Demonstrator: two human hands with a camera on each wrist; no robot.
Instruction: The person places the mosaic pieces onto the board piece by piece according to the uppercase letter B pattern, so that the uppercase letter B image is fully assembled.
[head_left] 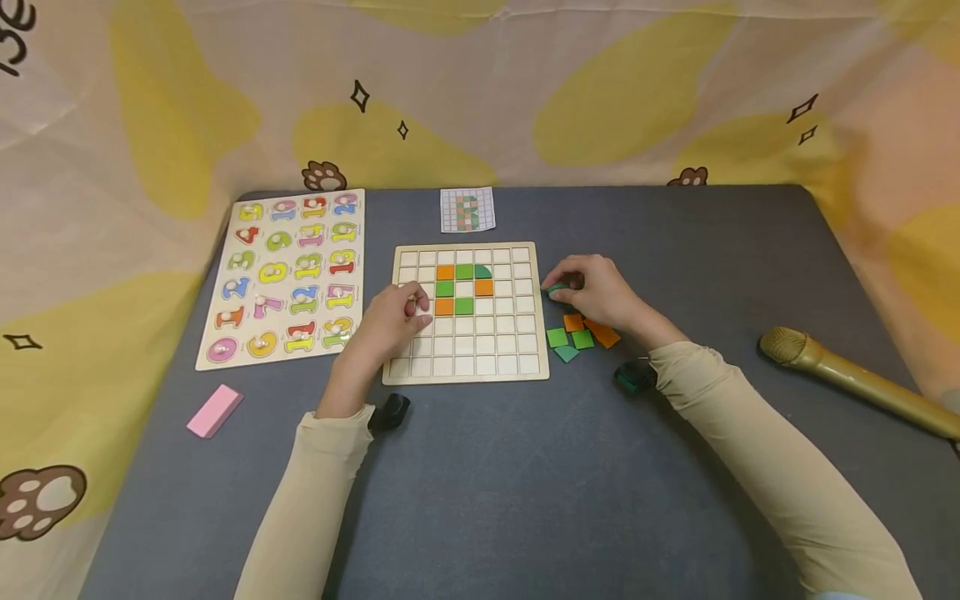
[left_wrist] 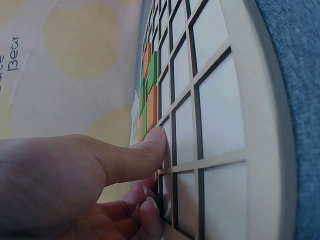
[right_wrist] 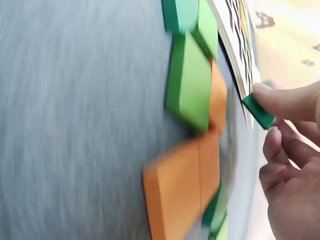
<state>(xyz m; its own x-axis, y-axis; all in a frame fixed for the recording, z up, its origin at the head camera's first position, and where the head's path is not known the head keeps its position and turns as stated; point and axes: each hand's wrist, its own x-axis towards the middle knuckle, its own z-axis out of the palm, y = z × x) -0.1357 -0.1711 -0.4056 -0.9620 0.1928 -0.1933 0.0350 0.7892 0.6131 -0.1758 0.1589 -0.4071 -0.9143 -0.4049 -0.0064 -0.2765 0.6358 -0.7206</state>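
Note:
My right hand [head_left: 596, 292] pinches a dark green tile [right_wrist: 259, 111] between thumb and fingers, just off the right edge of a wooden grid board [head_left: 465, 375]. Over the board's left side is my left hand [head_left: 390, 321], its fingers loosely bent and nothing held in them; the thumb tip [left_wrist: 157, 135] appears to touch the grid. Orange and light green square tiles, with one dark green rounded tile [head_left: 483, 272], form a cluster in the upper middle of the grid. Loose tiles, among them a light green square [right_wrist: 189, 82] and an orange one [right_wrist: 175, 185], lie below my right hand.
A small printed pattern card [head_left: 468, 210] lies behind the board. To the left are a number puzzle board [head_left: 285, 250] and a pink block [head_left: 215, 411]. A gold microphone [head_left: 855, 375] lies at the right. Patterned cloth [head_left: 465, 92] hangs behind the dark table.

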